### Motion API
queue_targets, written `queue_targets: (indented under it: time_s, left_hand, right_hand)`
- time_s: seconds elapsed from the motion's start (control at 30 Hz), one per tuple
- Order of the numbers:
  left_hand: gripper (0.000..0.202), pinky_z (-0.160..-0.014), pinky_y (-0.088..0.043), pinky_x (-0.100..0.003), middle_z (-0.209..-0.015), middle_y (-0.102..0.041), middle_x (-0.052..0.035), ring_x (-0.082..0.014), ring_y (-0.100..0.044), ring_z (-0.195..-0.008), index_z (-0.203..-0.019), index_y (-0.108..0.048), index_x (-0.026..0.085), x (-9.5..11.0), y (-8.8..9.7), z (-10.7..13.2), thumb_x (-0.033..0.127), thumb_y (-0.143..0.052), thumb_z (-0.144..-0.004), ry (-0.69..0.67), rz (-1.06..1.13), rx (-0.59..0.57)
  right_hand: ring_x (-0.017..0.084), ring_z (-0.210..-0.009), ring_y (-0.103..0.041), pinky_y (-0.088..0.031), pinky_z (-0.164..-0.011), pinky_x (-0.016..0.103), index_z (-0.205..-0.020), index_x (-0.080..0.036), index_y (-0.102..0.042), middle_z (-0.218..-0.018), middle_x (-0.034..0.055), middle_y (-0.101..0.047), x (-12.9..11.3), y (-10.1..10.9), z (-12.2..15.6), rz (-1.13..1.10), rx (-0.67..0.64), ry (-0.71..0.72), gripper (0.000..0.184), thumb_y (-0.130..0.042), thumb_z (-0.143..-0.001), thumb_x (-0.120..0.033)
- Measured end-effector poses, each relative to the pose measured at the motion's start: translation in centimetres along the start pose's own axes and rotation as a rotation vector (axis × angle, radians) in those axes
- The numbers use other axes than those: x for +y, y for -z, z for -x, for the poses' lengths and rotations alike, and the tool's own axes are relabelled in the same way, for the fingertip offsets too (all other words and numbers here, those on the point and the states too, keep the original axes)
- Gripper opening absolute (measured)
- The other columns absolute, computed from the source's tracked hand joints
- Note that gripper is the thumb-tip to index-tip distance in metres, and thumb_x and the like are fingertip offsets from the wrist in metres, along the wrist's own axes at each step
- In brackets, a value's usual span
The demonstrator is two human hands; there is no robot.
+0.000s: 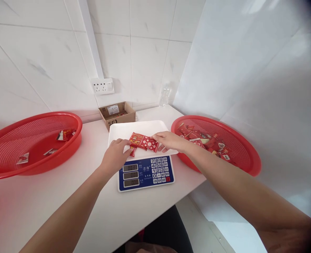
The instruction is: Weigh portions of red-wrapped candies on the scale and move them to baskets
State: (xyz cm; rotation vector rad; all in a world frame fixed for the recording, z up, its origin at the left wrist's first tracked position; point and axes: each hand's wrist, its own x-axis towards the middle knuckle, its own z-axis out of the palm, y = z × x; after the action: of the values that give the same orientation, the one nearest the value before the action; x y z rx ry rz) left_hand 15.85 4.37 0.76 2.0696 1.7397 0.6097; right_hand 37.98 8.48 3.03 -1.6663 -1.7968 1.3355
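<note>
Head view: the right hand (168,140) pinches a dotted packet (150,144) while the left hand (115,154) curls at another packet (136,139), its grip unclear from here. At least three packets sit on the tray (144,127) of one scale (146,177), presumably so they register; two red baskets (75,147) flank it, likely for reach, one carton (127,118) and one bottle (165,95) behind on the desk (105,212).

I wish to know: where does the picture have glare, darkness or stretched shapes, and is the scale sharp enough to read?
Head view: glare streaks high on the right wall; head view: dark right edge, blackest in the top corner; head view: left basket and right basket look stretched; head view: on the scale, the large key digits read clearly, the smallest print does not.
</note>
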Motion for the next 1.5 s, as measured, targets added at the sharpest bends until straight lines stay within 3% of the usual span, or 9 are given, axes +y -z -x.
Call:
queue_targets:
  time_s: [0.13,0.27,0.43,0.67,0.9,1.0,1.13,1.27,1.5]
  left_hand:
    - [0.029,-0.088,-0.044,-0.041,-0.110,-0.063,-0.0073,-0.0272,-0.051,-0.109,-0.106,-0.062,0.024,0.2,-0.4,0.1,0.036,-0.047,-0.085,-0.040,-0.022,-0.043]
    - [0.039,-0.091,-0.044,-0.042,-0.119,-0.056,-0.0079,-0.0270,-0.047,-0.114,-0.122,-0.056,0.028,0.9,-1.3,0.1,0.035,-0.050,-0.085,-0.106,-0.047,-0.045]
    - [0.039,-0.099,-0.039,-0.046,-0.126,-0.048,-0.0086,-0.0294,-0.042,-0.118,-0.123,-0.058,0.032,1.4,-2.0,0.0,0.031,-0.054,-0.084,-0.193,-0.111,-0.028]
    - [0.033,-0.096,-0.041,-0.049,-0.121,-0.050,-0.0099,-0.0303,-0.044,-0.114,-0.114,-0.063,0.026,0.7,-1.5,0.0,0.028,-0.049,-0.085,-0.172,-0.151,0.034]
    - [0.031,-0.096,-0.043,-0.046,-0.121,-0.053,-0.0074,-0.0288,-0.047,-0.114,-0.112,-0.065,0.030,0.5,-1.5,0.2,0.033,-0.050,-0.085,-0.180,-0.120,0.020]
    - [0.035,-0.098,-0.041,-0.048,-0.130,-0.049,-0.0078,-0.0299,-0.044,-0.121,-0.118,-0.061,0.029,-0.1,-0.8,0.8,0.037,-0.048,-0.085,-0.145,-0.095,0.058]
    - [0.040,-0.089,-0.049,-0.042,-0.133,-0.049,-0.0091,-0.0293,-0.043,-0.125,-0.119,-0.059,0.027,-0.8,0.8,2.5,0.044,-0.043,-0.087,-0.096,-0.033,0.129]
    - [0.045,-0.068,-0.053,-0.032,-0.129,-0.054,-0.0058,-0.0270,-0.052,-0.114,-0.118,-0.058,0.029,-0.8,1.6,4.0,0.054,-0.044,-0.083,-0.025,0.091,0.193]
    - [0.047,-0.058,-0.052,-0.028,-0.132,-0.053,-0.0006,-0.0252,-0.055,-0.112,-0.118,-0.057,0.036,0.0,1.1,4.7,0.060,-0.044,-0.080,-0.038,0.128,0.132]
  right_hand:
    - [0.015,-0.074,-0.065,-0.054,-0.058,0.025,-0.102,-0.018,-0.065,-0.107,0.0098,-0.065,0.7,-0.4,-0.3,0.105,0.049,0.097,0.021,-0.059,-0.083,-0.025]
    - [0.011,-0.071,-0.063,-0.053,-0.069,0.026,-0.100,-0.018,-0.065,-0.102,0.0051,-0.066,0.8,-1.4,-0.5,0.192,0.101,0.207,0.022,-0.062,-0.078,-0.017]
    - [0.011,-0.073,-0.063,-0.050,-0.074,0.027,-0.103,-0.019,-0.065,-0.098,0.0028,-0.068,0.3,-1.7,-0.2,0.224,0.132,0.229,0.025,-0.063,-0.078,-0.018]
    - [0.018,-0.090,-0.061,-0.046,-0.088,0.035,-0.104,-0.018,-0.068,-0.111,0.0093,-0.063,1.2,-1.1,0.5,0.431,0.247,0.323,0.024,-0.060,-0.083,-0.025]
    - [0.021,-0.103,-0.057,-0.044,-0.093,0.039,-0.102,-0.020,-0.070,-0.108,0.0093,-0.063,1.4,-2.5,1.1,0.498,0.117,0.603,0.023,-0.058,-0.082,-0.019]
    - [0.021,-0.101,-0.059,-0.044,-0.092,0.037,-0.104,-0.020,-0.068,-0.110,0.0096,-0.064,1.8,-0.1,1.3,0.483,0.235,0.522,0.024,-0.058,-0.082,-0.021]
    - [0.019,-0.102,-0.059,-0.044,-0.090,0.032,-0.110,-0.020,-0.062,-0.115,0.0075,-0.064,4.3,5.4,1.1,0.512,0.388,0.189,0.027,-0.051,-0.086,-0.025]
    - [0.018,-0.089,-0.064,-0.048,-0.075,0.026,-0.107,-0.017,-0.061,-0.104,0.0075,-0.069,7.8,8.6,1.1,0.540,0.305,0.005,0.026,-0.047,-0.087,-0.025]
    - [0.023,-0.080,-0.066,-0.048,-0.072,0.029,-0.103,-0.019,-0.064,-0.092,0.0076,-0.071,10.4,8.8,0.8,0.684,0.112,-0.087,0.034,-0.068,-0.069,-0.024]
